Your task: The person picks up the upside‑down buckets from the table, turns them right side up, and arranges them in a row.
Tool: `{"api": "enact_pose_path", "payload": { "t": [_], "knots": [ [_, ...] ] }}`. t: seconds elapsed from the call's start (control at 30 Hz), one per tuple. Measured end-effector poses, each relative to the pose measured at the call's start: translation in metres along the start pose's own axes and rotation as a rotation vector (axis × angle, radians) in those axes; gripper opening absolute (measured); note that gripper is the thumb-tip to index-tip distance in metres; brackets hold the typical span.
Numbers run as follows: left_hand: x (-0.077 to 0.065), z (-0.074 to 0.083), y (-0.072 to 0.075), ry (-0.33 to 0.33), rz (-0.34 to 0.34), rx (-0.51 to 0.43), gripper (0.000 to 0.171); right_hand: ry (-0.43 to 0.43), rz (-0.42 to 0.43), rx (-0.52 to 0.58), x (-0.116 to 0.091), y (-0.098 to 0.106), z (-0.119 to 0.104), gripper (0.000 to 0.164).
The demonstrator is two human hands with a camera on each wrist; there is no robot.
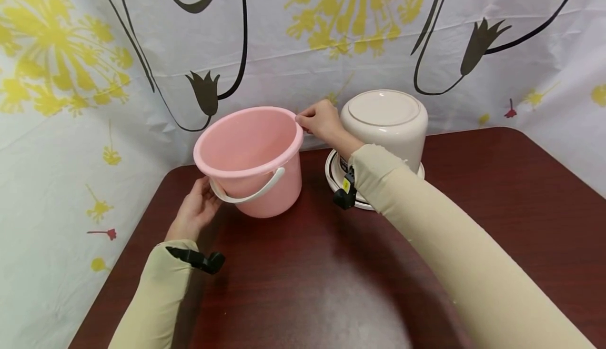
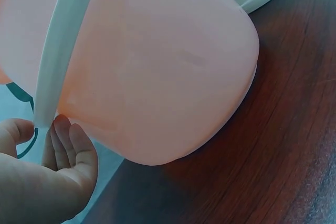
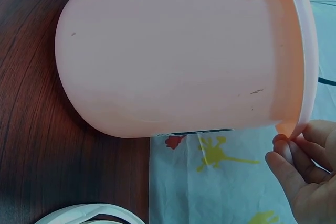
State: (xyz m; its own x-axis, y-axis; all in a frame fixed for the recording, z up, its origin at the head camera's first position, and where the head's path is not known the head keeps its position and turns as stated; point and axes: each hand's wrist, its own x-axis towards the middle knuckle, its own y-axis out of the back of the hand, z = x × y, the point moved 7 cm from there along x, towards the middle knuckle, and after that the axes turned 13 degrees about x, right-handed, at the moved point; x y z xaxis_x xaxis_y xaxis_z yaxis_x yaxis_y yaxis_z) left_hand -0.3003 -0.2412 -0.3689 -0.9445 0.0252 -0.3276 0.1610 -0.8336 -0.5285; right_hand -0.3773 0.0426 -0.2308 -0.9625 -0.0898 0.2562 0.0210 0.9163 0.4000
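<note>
A pink bucket (image 1: pixel 255 191) with a white handle (image 1: pixel 251 196) hanging across its near side stands at the back left of the table, mouth up and tilted in the head view. My right hand (image 1: pixel 322 122) pinches its rim at the right, thumb and fingertips on the edge, as the right wrist view shows. At the bucket's left side, below the rim, my left hand (image 1: pixel 194 209) holds it with curled fingers beside the handle's end. In the left wrist view the thumb and fingers (image 2: pixel 79 150) lie either side of the handle; their exact contact is partly hidden.
Right of the bucket an upside-down cream pot (image 1: pixel 388 133) stands on a white dish with a dark ring (image 1: pixel 333 178), close behind my right forearm. Patterned white cloth (image 1: pixel 293 75) hangs along the back and sides of the dark red table (image 1: pixel 293 286).
</note>
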Motion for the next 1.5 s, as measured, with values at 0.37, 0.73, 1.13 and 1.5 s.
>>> {"api": "enact_pose_path", "payload": {
  "t": [0.37, 0.73, 1.13, 1.5],
  "knots": [
    [-0.010, -0.003, -0.008, 0.025, -0.004, 0.110, 0.017, -0.064, -0.019, 0.102, -0.001, 0.010, 0.007, 0.023],
    [-0.040, -0.016, -0.017, 0.076, -0.046, 0.370, 0.020, -0.022, -0.118, 0.108, -0.031, 0.039, 0.002, 0.024],
    [-0.065, -0.049, -0.036, 0.044, -0.065, 0.552, 0.026, 0.002, -0.279, 0.126, -0.085, 0.059, 0.009, 0.022],
    [-0.076, -0.084, -0.095, 0.053, -0.245, 0.619, 0.015, 0.014, -0.300, 0.060, -0.114, 0.094, 0.024, 0.026]
  ]
}}
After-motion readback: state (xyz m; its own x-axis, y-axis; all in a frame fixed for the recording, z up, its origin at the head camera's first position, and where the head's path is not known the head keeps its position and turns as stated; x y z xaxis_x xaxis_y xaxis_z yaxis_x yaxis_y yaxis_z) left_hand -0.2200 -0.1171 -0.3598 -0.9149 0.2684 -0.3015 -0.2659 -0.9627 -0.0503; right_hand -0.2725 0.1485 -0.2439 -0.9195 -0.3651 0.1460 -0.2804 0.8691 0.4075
